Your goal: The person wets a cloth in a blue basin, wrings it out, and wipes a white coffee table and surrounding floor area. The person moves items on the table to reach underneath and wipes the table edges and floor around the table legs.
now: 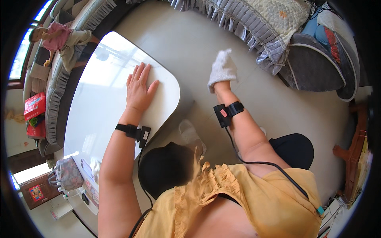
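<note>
My left hand [139, 87] lies flat on the glossy white tabletop [95, 115], fingers stretched out and thumb apart, with nothing in it. Off the table's right side, my right hand is raised over the floor. A fluffy white cloth [223, 68] covers it like a mitt down to the wrist. The fingers are hidden beneath, so whether the cloth is worn or gripped does not show. Each forearm wears a black strap with a small box [222, 116] and a cable.
A sofa with grey ruffled covers [246, 27] runs along the far side. Another person [63, 39] is on the left sofa, beyond the table. A grey patterned bag [68, 174] stands beside the table's near left end. A pale slipper [190, 133] lies on the floor [174, 35].
</note>
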Motion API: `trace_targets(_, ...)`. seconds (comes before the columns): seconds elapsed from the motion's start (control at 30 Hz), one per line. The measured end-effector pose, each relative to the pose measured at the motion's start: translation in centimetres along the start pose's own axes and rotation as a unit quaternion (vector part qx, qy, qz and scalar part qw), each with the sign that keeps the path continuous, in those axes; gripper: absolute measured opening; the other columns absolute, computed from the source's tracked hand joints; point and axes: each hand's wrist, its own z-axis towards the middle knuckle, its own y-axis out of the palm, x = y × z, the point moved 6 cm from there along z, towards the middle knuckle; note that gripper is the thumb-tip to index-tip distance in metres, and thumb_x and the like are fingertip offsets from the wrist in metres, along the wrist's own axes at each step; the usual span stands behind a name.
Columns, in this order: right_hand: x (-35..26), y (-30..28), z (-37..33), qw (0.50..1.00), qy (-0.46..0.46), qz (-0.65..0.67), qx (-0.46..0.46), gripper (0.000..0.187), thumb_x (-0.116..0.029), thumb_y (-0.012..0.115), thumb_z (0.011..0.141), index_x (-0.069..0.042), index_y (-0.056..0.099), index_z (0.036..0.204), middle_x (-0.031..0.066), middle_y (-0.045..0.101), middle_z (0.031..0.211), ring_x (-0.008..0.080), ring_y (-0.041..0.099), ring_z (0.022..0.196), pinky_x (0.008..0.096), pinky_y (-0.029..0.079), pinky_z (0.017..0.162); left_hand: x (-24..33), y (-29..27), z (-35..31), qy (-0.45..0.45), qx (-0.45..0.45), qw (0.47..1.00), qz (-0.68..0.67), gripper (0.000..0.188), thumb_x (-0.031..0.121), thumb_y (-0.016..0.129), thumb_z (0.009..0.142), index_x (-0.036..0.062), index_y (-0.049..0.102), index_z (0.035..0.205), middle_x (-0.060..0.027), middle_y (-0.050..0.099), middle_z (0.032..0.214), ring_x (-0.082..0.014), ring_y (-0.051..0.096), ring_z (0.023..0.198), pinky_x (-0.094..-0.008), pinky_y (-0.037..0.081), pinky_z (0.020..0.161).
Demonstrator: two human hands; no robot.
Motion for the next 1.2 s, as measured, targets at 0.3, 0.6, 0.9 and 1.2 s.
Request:
trace_targets(0.3, -18.5, 5.6, -7.4, 0.822, -0.443, 0.120, -0.337, 0.036, -0.013, 0.056, 0.096, -0.003, 0.057, 0.131, 0.0249, 0.061, 0.125, 0.0361, 0.058, 0.121, 0.0369, 0.047, 0.106, -2.0, 0.9, -1.1, -0.004, 0.007, 0.999, 0.036, 0.065, 0.043, 0.058, 0.097, 0.0123, 0.045, 0.152, -0.0149, 0.038, 0.162, -0.0322, 0.028, 0.153, -0.0477, 0.016, 0.124)
trace_targets(0.6, 1.2, 12.7, -4.3, 0.907, -0.208, -0.024, -0.366, 0.043, -0.007, 0.054, 0.095, -0.016, 0.058, 0.137, 0.0120, 0.054, 0.143, 0.0361, 0.055, 0.128, 0.0378, 0.046, 0.108, 0.5, 1.9, 2.3, 0.059, 0.016, 0.998, 0.015, 0.064, 0.042, 0.059, 0.097, 0.0139, 0.045, 0.153, -0.0148, 0.040, 0.161, -0.0326, 0.031, 0.151, -0.0502, 0.020, 0.123)
trace_targets(0.9, 13.8, -5.9, -6.7, 0.876, 0.078, -0.367, -0.302, 0.035, -0.035, 0.045, 0.103, -0.009, 0.063, 0.118, 0.0186, 0.070, 0.109, 0.0390, 0.067, 0.100, 0.0464, 0.052, 0.091, -2.4, 2.1, 0.3, 0.050, 0.055, 0.997, 0.031, 0.062, 0.052, 0.046, 0.102, 0.0163, 0.048, 0.152, -0.0133, 0.042, 0.160, -0.0330, 0.035, 0.150, -0.0457, 0.024, 0.124)
trace_targets(1.2, 23.9, -37.1, -14.5, 0.844, 0.374, -0.155, 0.353, 0.023, -0.017, 0.047, 0.104, -0.005, 0.065, 0.113, 0.0089, 0.065, 0.112, 0.0241, 0.059, 0.101, 0.0360, 0.048, 0.091, -2.2, 2.3, 0.5, 0.045, 0.055, 0.997, 0.011, 0.062, 0.052, 0.049, 0.100, 0.0182, 0.050, 0.152, -0.0115, 0.045, 0.159, -0.0332, 0.038, 0.149, -0.0469, 0.028, 0.123)
